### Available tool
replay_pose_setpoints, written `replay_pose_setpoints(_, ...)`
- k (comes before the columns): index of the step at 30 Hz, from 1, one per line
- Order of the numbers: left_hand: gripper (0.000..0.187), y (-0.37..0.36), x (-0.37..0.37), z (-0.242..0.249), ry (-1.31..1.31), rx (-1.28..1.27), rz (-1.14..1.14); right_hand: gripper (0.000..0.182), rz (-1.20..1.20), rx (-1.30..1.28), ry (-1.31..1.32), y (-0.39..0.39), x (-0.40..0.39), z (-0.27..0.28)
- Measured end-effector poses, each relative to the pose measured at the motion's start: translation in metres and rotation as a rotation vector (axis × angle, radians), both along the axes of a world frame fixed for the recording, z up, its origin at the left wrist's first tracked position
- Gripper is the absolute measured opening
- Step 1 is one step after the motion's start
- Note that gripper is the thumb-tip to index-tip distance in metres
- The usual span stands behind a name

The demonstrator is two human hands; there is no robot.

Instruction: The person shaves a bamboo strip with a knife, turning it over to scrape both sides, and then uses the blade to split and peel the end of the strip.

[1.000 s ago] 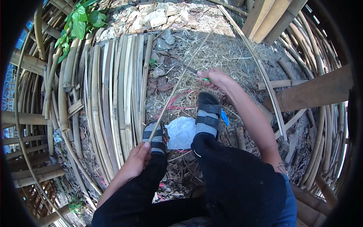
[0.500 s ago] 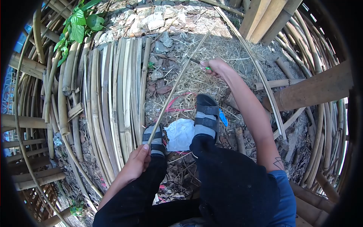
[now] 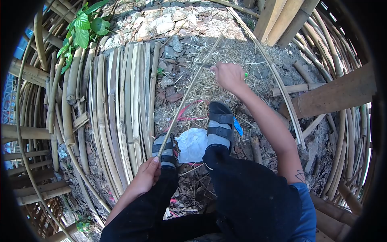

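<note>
A seated person works a long bamboo strip [image 3: 189,86] with a knife [image 3: 205,65], feet in grey sandals planted on bare ground littered with shavings. The left hand [image 3: 148,174] is closed around the strip's near end, just above the left knee; the right hand [image 3: 228,75] is clenched on the knife's green handle, blade laid against the strip well out in front.

Over the past second the right hand has travelled away from the body, from just beyond the right sandal [image 3: 219,127] to a spot farther up the strip, over the pile of straw-like shavings [image 3: 225,56]. The left hand has barely shifted. The stroke reads as a shaving pass running outward along the strip, now past its middle, with the far part toward the stones [image 3: 161,24] still ahead of the blade.

Room is tight on the left, where a bed of split bamboo slats [image 3: 121,101] lies side by side, its nearest edge just beside the strip's near half and the left sandal [image 3: 164,147]. On the right, a curved strip [image 3: 282,92] and a thick pole [image 3: 334,97] close in, though well apart from the knife hand. Straight ahead the ground is open over the shavings as far as the stones. A white scrap [image 3: 193,142] lies between the sandals, a blue scrap [image 3: 238,126] just beside the right one. Woven bamboo rings the whole scene.
</note>
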State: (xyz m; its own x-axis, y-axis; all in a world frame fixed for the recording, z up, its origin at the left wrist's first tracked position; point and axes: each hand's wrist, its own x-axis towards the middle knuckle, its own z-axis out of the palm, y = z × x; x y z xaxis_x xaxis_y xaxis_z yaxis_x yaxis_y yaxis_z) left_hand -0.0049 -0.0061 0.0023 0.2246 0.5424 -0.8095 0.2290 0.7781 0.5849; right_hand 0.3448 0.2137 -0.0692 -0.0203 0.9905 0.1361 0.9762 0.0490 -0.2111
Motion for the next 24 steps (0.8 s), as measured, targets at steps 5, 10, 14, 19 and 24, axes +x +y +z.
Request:
replay_pose_setpoints(5,0.032,0.000,-0.001,0.000,-0.007,0.009,0.002,0.038,0.064,-0.009,-0.009,-0.013,0.000,-0.010)
replay_pose_setpoints(10,0.031,-0.001,0.001,0.002,0.016,0.016,0.001,0.040,0.134,-0.035,-0.009,-0.027,-0.001,-0.018)
replay_pose_setpoints(14,0.031,0.001,0.003,0.004,0.047,0.015,0.004,0.041,0.266,0.103,0.033,-0.027,0.000,-0.027)
replay_pose_setpoints(19,0.031,0.000,0.002,0.002,0.021,0.006,0.010,0.041,0.267,0.325,-0.014,-0.018,0.007,-0.027)
replay_pose_setpoints(24,0.031,0.000,0.005,0.004,0.026,0.020,-0.001,0.041,0.405,0.381,-0.158,-0.001,0.001,-0.014)
